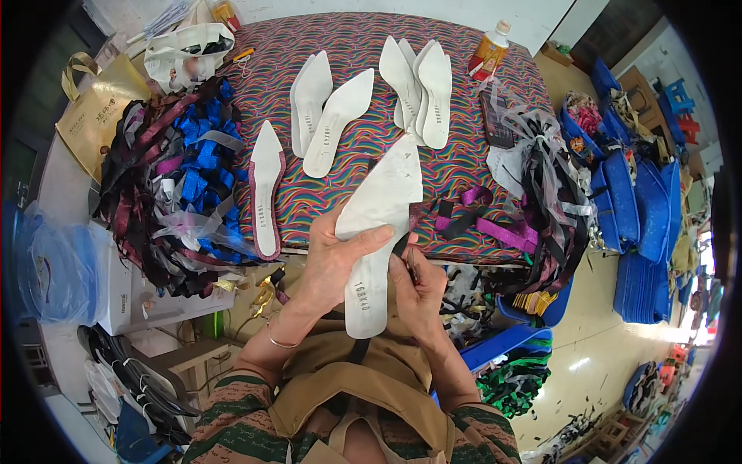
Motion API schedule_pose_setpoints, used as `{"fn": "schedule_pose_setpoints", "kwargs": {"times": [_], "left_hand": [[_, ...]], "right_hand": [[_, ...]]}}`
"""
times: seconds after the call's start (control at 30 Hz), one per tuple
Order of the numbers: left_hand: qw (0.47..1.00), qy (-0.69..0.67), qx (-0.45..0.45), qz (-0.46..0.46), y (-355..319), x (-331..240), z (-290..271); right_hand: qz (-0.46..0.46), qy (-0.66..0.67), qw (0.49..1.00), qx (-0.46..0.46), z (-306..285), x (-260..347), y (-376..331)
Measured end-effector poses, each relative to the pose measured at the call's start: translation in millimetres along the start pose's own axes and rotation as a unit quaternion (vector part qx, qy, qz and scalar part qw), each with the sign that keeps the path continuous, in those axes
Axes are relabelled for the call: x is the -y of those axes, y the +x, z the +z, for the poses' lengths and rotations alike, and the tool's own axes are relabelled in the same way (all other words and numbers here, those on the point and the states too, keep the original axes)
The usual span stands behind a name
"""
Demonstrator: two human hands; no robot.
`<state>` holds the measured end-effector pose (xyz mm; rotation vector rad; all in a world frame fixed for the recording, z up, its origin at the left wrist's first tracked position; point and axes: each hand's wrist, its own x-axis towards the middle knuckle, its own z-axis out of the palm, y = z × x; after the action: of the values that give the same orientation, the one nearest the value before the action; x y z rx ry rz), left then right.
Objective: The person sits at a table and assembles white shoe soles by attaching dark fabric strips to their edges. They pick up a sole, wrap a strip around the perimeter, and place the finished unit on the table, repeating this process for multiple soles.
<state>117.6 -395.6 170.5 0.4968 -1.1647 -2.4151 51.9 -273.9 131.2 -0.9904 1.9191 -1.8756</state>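
My left hand [331,263] is closed round a white pointed insole [366,298] above the table's near edge, its thumb lying across the top. A wider white piece [384,185] covers the pointed front, which faces away from me. At the insole's right edge, my right hand [418,290] is closed in a pinch. A dark strip [403,243] shows there, and a small dark metallic thing sits at the fingers, too hidden to name. Left of my hands lies an insole with a maroon edge [265,185]. Farther back are overlapping white insoles [338,120] and another group [437,97].
Patterned cloth [340,42] covers the table. Piles of ribbon strips, one at left [205,151] and one at right [545,185], flank it. Purple glitter strips [506,232], a phone [496,117] and a drink bottle [490,50] lie or stand to the right. Blue bins [645,201] are beyond.
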Motion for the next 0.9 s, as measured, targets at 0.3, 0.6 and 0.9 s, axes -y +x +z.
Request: {"fn": "schedule_pose_setpoints", "kwargs": {"times": [0.3,0.6,0.9], "left_hand": [[0.997,0.067,-0.009,0.029,10,12,-4],[0.999,0.02,-0.036,0.022,-1,23,6],[0.993,-0.038,0.074,-0.078,0,3,3]], "right_hand": [[0.067,0.017,0.997,0.04,-11,7,5],[-0.088,-0.13,0.987,0.024,-14,3,18],[-0.038,-0.018,0.999,-0.008,-36,-4,8]]}}
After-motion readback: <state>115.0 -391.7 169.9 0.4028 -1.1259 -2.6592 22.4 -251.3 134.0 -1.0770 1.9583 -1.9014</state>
